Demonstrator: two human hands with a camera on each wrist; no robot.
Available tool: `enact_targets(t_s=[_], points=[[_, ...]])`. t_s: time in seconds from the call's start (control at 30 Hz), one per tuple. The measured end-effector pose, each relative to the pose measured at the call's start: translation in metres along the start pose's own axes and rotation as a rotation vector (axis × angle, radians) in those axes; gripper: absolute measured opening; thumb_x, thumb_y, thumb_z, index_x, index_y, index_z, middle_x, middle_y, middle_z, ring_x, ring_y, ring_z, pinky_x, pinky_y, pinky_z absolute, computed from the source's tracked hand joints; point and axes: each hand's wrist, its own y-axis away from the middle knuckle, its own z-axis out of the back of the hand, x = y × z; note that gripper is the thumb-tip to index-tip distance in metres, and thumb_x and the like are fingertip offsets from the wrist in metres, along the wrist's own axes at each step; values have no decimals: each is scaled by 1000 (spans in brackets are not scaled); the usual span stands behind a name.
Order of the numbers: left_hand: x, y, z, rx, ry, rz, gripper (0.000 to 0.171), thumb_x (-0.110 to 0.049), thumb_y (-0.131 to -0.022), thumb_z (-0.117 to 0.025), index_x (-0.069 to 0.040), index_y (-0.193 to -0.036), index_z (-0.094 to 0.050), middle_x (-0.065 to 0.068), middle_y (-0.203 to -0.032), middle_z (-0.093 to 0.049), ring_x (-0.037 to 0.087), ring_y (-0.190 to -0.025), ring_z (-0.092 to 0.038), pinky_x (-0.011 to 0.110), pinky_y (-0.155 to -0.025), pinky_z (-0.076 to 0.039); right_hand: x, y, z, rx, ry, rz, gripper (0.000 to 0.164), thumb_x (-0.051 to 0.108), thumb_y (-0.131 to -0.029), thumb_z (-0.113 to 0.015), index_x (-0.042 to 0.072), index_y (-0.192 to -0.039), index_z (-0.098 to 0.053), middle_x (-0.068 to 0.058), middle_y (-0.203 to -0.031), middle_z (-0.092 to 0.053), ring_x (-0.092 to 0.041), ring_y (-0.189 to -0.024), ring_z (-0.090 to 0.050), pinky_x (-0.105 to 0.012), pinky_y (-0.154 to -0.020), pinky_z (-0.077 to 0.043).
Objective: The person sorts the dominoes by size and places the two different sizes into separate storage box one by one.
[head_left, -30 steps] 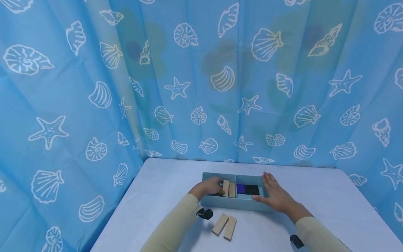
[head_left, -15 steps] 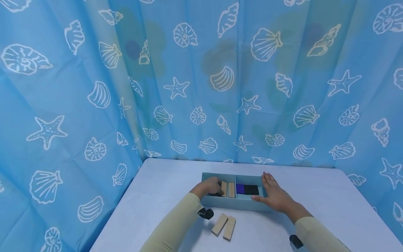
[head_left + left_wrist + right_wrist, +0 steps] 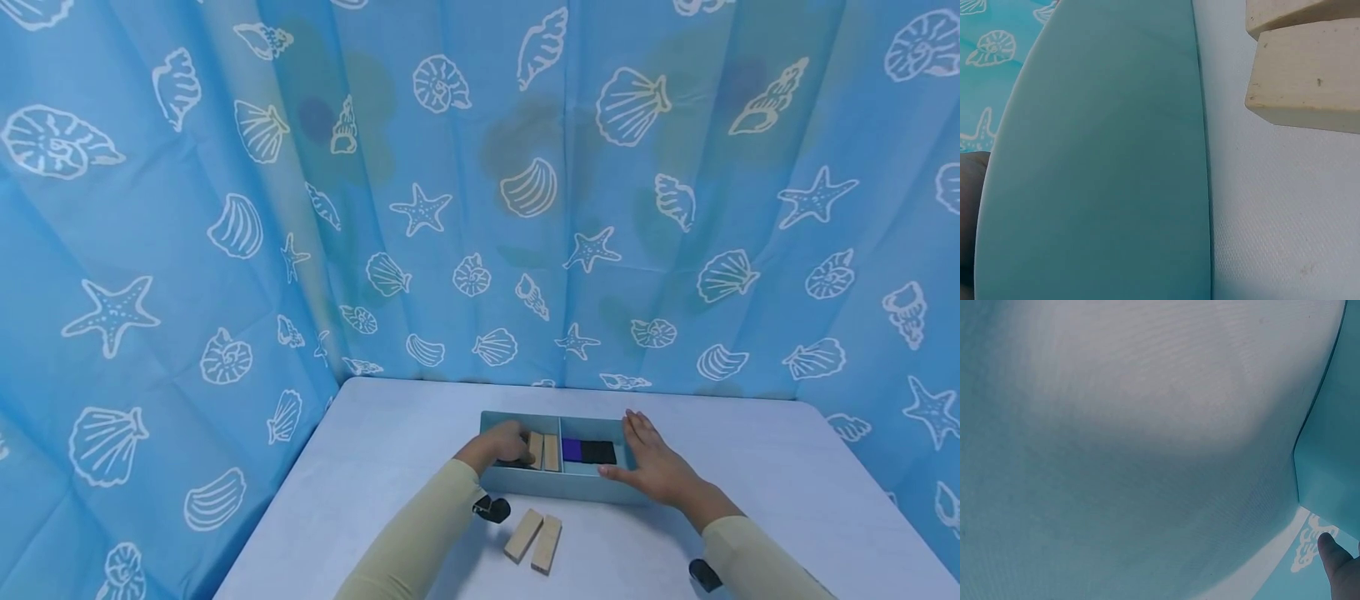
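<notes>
My left hand (image 3: 504, 442) reaches into the left compartment of a blue-green divided box (image 3: 562, 483), its fingers bent down beside a wooden block (image 3: 536, 450). A second wooden block (image 3: 551, 452) lies alongside, against the divider. The left fingertips are hidden, so I cannot tell whether they pinch the block. My right hand (image 3: 660, 467) rests with straight fingers on the box's right end, thumb at the front rim. In the right wrist view one finger (image 3: 1337, 565) shows by the box corner (image 3: 1322, 487). The box's wall (image 3: 1104, 162) fills much of the left wrist view.
A purple piece (image 3: 572, 450) and a black piece (image 3: 598, 452) lie side by side in the right compartment. Two wooden blocks (image 3: 523, 535) (image 3: 547, 544) lie on the white table (image 3: 622, 550) in front of the box. A blue shell-print curtain (image 3: 480, 208) hangs behind.
The wooden block by my left fingers has gone from tilted to lying level beside the other one. My left hand has shifted only slightly; my right hand keeps its place on the box.
</notes>
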Motion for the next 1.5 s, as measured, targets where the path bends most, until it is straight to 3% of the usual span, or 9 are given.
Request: enact_targets(t_s=[0.57, 0.83, 1.5], points=[[-3, 2, -7, -31, -6, 13, 42, -21, -89, -72, -4, -125, -61, 11, -117, -63, 31, -110, -59, 51, -95, -46, -1, 0, -3, 3, 6, -5, 118, 80, -79, -49, -6, -152, -15, -25, -159, -8, -43, -144, -5, -63, -110, -15], [-3, 2, -12, -57, -45, -2, 35, -18, -89, -72, -4, -120, -64, 7, -108, -65, 26, -102, -61, 48, -93, -49, 0, 1, -4, 0, -2, -7, 117, 78, -80, -51, -6, -152, -15, -25, -159, -9, -43, -144, -5, -64, -109, -16], [-1, -3, -9, -36, -70, -23, 38, -21, -87, -74, -5, -121, -64, 6, -109, -65, 25, -104, -61, 46, -92, -49, 0, 1, -1, -9, 3, -6, 119, 80, -79, -50, -6, -152, -14, -26, -158, -8, -43, -144, -5, -64, -110, -16]])
